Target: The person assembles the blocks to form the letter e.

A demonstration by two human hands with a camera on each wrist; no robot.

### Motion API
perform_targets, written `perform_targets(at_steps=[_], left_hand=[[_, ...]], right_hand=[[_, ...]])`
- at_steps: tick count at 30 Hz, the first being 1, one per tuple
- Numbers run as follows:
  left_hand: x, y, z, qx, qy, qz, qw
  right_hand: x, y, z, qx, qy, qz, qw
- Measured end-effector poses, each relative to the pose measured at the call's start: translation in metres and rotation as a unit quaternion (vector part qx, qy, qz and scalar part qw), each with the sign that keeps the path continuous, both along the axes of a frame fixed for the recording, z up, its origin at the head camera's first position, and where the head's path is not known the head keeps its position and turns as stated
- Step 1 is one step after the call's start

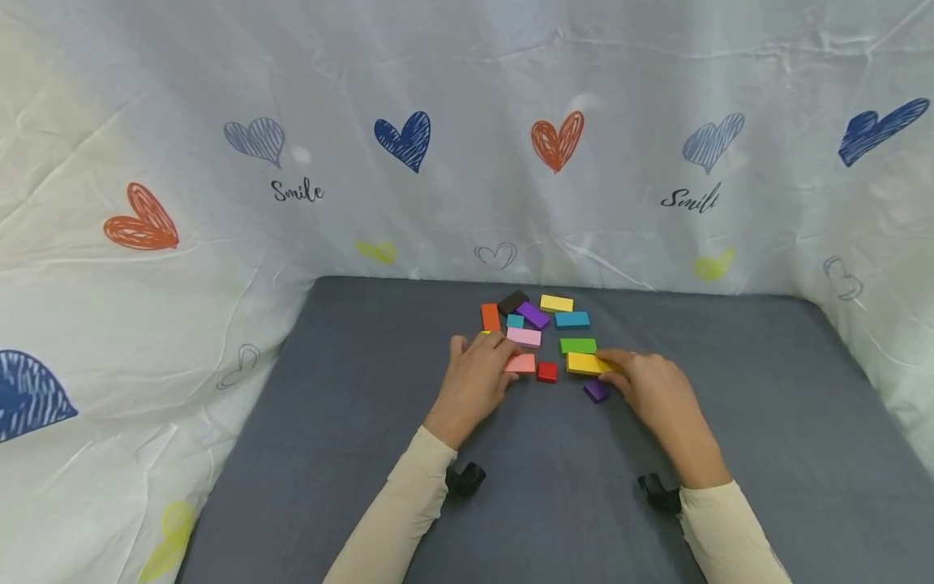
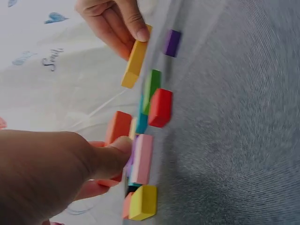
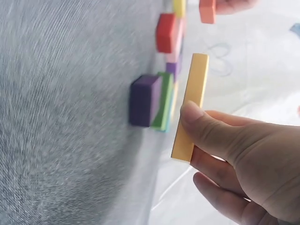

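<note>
Just below and right of the frame's middle, a purple block (image 1: 596, 392) is being held by no hand. Above it, a yellow block (image 1: 581, 364) is being pinched by the right hand (image 1: 660, 397); further left, a pinky-orange block (image 1: 522, 363) is being pinched by the left hand (image 1: 474, 385). If they are being squeezed too softly, the red block (image 1: 547, 372) or green block (image 1: 578, 346) might be getting bumped by a fall.

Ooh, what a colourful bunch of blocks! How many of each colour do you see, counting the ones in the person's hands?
Yellow blocks: 3
Orange or coral blocks: 2
Blue blocks: 2
Purple blocks: 2
Pink block: 1
Green block: 1
Red block: 1
Very dark block: 1
Total visible: 13
</note>
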State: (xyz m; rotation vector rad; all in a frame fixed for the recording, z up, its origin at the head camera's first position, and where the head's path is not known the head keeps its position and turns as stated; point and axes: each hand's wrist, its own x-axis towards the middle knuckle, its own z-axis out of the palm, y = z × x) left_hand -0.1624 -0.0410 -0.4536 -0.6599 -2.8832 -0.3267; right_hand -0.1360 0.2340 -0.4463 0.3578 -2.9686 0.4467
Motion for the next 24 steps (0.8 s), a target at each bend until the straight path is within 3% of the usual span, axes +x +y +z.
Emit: perform_targets(at_steps=[8,15,24], left_hand=[[0.032,-0.01,0.007,0.028,-0.019,-0.004,0.9994],[0.052,-0.014,0.011,0.038,-0.024,0.0,0.999],[0.074,-0.015,0.006,0.073,-0.052,-0.017,0.9958]], right_hand=[[0.026,-0.012,0.015,-0.009,0.008,0.018,0.9998],[0.047,-0.021,0.017,-0.015,0.002,0.031,0.9994],[0.066,-0.023,0.017,-0.025,-0.013,0.028,0.9992]])
